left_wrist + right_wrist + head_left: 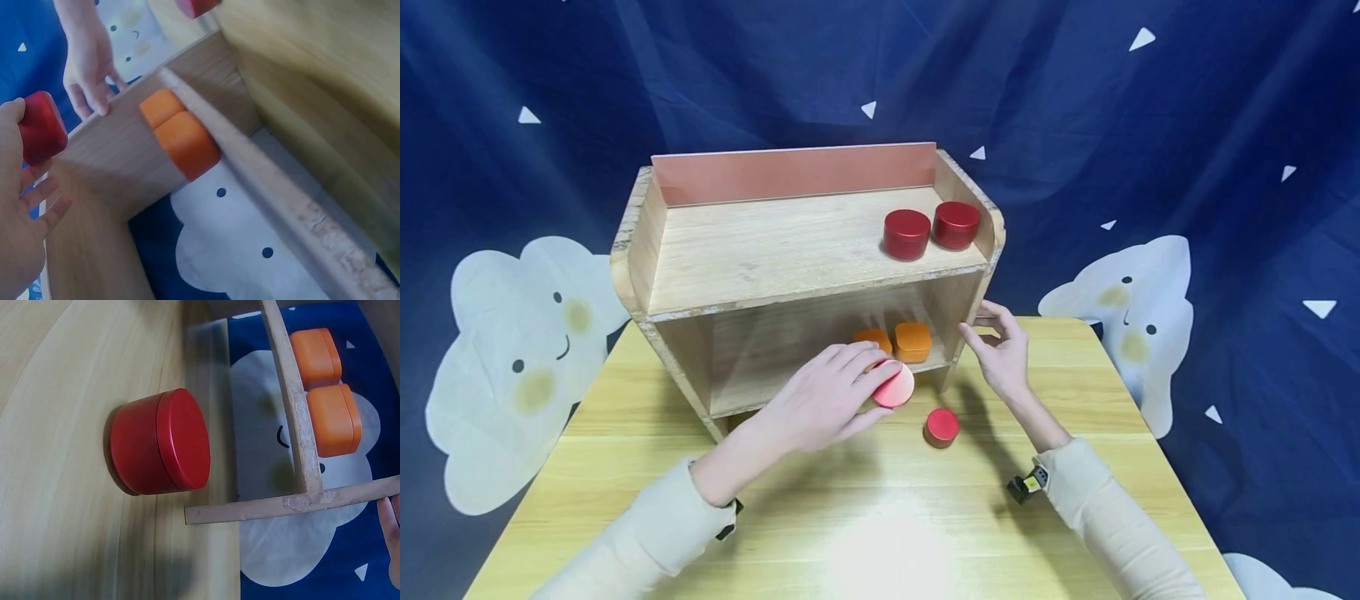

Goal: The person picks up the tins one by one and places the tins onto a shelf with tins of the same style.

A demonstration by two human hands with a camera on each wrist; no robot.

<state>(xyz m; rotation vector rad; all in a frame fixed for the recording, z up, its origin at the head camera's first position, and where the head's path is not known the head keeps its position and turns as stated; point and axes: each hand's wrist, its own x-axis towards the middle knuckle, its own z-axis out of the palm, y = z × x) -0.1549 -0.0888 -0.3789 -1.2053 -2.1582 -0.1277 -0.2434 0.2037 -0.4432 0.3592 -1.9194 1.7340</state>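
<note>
In the head view my left hand (827, 396) grips a round red tin (895, 385) in front of the lower shelf. That tin (42, 128) also shows between thumb and fingers in the left wrist view. My right hand (1002, 350) is at the outer face of the wooden shelf unit's right side panel (973, 292), fingertips touching or very near it. Two orange tins (913, 342) sit side by side at the right of the lower shelf, one partly hidden by my left hand. Another red tin (159, 444) stands on the table near the unit's right front foot.
Two red tins (907, 234) stand at the right end of the upper shelf (775, 242). A pinkish back board (797, 173) runs behind it. The unit stands on a light wooden table (790, 517), with a dark blue patterned curtain (775, 75) behind.
</note>
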